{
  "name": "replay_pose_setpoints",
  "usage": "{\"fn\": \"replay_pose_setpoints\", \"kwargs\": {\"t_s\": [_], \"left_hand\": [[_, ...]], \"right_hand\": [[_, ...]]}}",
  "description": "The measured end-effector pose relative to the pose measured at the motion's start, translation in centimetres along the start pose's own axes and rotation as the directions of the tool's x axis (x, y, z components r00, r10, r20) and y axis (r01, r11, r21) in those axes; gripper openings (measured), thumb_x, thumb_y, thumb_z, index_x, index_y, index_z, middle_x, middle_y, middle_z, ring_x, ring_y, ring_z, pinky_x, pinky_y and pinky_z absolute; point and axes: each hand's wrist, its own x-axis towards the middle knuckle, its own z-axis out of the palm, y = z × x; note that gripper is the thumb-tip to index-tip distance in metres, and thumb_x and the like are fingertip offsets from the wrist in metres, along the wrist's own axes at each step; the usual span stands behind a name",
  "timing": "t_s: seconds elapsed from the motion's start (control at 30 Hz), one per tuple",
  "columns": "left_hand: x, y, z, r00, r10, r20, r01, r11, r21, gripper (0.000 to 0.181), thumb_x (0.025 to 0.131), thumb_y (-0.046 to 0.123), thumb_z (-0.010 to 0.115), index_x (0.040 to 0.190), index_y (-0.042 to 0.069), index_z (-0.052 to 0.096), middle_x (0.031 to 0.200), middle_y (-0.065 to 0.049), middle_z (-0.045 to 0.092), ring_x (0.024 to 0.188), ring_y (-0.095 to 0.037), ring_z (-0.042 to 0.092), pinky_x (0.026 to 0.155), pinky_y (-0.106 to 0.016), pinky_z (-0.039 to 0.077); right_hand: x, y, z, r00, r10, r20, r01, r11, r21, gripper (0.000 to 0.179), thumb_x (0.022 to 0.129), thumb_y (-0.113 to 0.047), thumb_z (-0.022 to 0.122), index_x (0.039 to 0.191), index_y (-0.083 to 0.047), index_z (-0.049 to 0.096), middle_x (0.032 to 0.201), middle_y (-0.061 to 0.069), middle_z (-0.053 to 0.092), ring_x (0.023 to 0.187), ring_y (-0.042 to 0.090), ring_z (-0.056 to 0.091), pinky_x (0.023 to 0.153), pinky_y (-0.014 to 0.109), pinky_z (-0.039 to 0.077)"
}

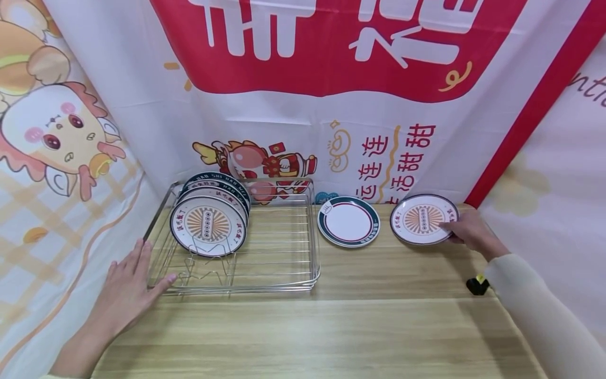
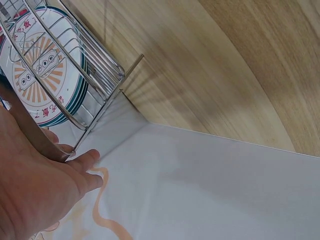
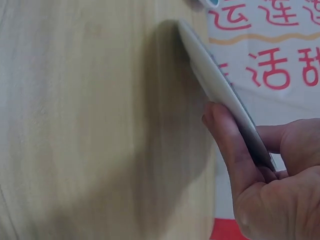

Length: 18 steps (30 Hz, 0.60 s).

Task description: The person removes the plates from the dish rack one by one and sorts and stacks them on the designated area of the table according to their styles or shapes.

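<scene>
Nearest you, the tabletop [image 1: 341, 331] ran in front of the rack [image 1: 265, 288]. At the rack's front left corner, your left hand [image 1: 129, 287] touched the metal with fingers straight and thumb spread, gripping nothing. Well right of the rack sat a black object [image 1: 477, 286], beside your sleeve [image 1: 530, 297]. The racked plates [image 1: 208, 226] leaned in the rack's left half; a green-rimmed plate [image 1: 349, 222] lay just right of the rack. Farther right of it was the sunburst plate [image 1: 415, 221]. Your head view showed its printed face; only the right wrist view showed its pale underside, tilted. Your right hand [image 1: 473, 234] pinched its edge between thumb and fingers. Behind the rack hung a printed cloth [image 1: 265, 113].
</scene>
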Motion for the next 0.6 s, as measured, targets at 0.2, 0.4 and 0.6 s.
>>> {"fn": "replay_pose_setpoints", "kwargs": {"t_s": [0.2, 0.4, 0.6], "left_hand": [[0.0, 0.0, 0.0, 1.000, 0.002, 0.003, -0.002, 1.000, -0.008, 0.100, 0.105, 0.054, 0.058, 0.166, -0.007, 0.007, 0.172, -0.033, 0.001, 0.146, -0.067, 0.024, 0.124, -0.075, -0.001], [0.1, -0.2, 0.0, 1.000, 0.004, 0.001, -0.004, 1.000, -0.008, 0.099, 0.106, 0.054, 0.057, 0.166, -0.007, 0.007, 0.172, -0.033, 0.000, 0.147, -0.067, 0.023, 0.124, -0.074, -0.002], [0.1, -0.3, 0.2, 1.000, 0.009, 0.000, -0.009, 1.000, 0.001, 0.099, 0.105, 0.054, 0.057, 0.164, -0.011, 0.011, 0.172, -0.033, 0.002, 0.146, -0.067, 0.024, 0.122, -0.077, 0.003]], "right_hand": [[0.3, 1.1, 0.1, 0.993, 0.107, 0.050, -0.110, 0.992, 0.054, 0.026, 0.102, -0.012, 0.070, 0.107, 0.010, 0.058, 0.072, 0.002, 0.069, 0.059, 0.011, 0.070, 0.063, 0.031, 0.064], [0.6, 1.4, 0.8, 0.978, 0.170, 0.121, -0.182, 0.979, 0.094, 0.026, 0.105, -0.016, 0.066, 0.105, 0.008, 0.057, 0.069, 0.002, 0.070, 0.060, 0.013, 0.073, 0.067, 0.028, 0.065], [0.7, 1.6, 1.6, 0.976, 0.184, 0.115, -0.194, 0.977, 0.083, 0.026, 0.105, -0.019, 0.066, 0.099, 0.005, 0.061, 0.066, 0.002, 0.070, 0.058, 0.011, 0.072, 0.062, 0.025, 0.063]]}}
